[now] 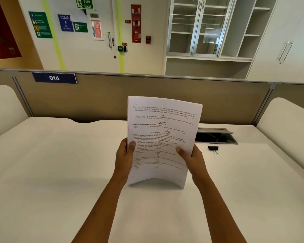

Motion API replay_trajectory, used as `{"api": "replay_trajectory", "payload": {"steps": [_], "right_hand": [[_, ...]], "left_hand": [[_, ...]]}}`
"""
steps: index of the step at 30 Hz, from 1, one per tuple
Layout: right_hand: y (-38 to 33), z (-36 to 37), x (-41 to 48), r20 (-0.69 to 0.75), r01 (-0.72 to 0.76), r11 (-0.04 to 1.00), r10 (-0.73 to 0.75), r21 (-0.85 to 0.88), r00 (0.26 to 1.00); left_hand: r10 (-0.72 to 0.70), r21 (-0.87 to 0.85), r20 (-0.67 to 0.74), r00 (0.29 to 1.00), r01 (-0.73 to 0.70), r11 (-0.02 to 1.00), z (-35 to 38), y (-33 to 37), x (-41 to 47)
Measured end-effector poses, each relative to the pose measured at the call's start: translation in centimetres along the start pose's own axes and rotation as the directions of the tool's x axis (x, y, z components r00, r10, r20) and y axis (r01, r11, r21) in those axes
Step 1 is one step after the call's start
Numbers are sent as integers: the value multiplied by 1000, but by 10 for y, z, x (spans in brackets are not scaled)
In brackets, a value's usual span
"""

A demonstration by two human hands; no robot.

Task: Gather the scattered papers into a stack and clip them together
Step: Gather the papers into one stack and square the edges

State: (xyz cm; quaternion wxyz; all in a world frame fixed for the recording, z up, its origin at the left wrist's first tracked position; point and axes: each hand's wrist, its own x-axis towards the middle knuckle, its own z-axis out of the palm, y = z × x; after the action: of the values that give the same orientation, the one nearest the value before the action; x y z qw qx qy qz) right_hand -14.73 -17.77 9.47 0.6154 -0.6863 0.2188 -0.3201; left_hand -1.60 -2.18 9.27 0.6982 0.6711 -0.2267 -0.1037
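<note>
Your left hand [125,155] and right hand [193,158] gripping the papers [162,137] upright on the desk [60,172], binder clip [213,148] lying apart, cable box [216,136] open.

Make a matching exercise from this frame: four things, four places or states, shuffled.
Things:
1. papers
2. binder clip
3. left hand
4. cable hatch

Places or states:
A. lying alone on the desk, right of the papers
B. held upright, bottom edge bowed
C. lid open, at the desk's back edge
D. gripping the papers' left edge

Pairs: 1-B, 2-A, 3-D, 4-C
</note>
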Motion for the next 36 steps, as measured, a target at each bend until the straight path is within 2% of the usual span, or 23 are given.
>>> {"api": "replay_trajectory", "payload": {"steps": [7, 11, 17, 21, 36], "right_hand": [[-34, 11, -1, -164, 160, 985, -147, 67, 975], [-63, 19, 2, -269, 240, 968, -211, 78, 940], [-93, 23, 6, -402, 288, 958, -264, -1, 877], [-98, 26, 6, -421, 274, 962, -249, -1, 872], [-100, 25, 7, -405, 261, 965, -238, 2, 883]], "left_hand": [[86, 15, -80, 993, -85, 996, 5, 33, 10], [115, -68, -160, 980, -127, 990, 8, 62, 17], [-14, -33, -220, 975, 7, 999, 7, 94, 23], [-32, 47, -212, 977, 43, 998, 6, 95, 27], [-30, 19, -239, 970, 36, 999, 4, 97, 29]]}}
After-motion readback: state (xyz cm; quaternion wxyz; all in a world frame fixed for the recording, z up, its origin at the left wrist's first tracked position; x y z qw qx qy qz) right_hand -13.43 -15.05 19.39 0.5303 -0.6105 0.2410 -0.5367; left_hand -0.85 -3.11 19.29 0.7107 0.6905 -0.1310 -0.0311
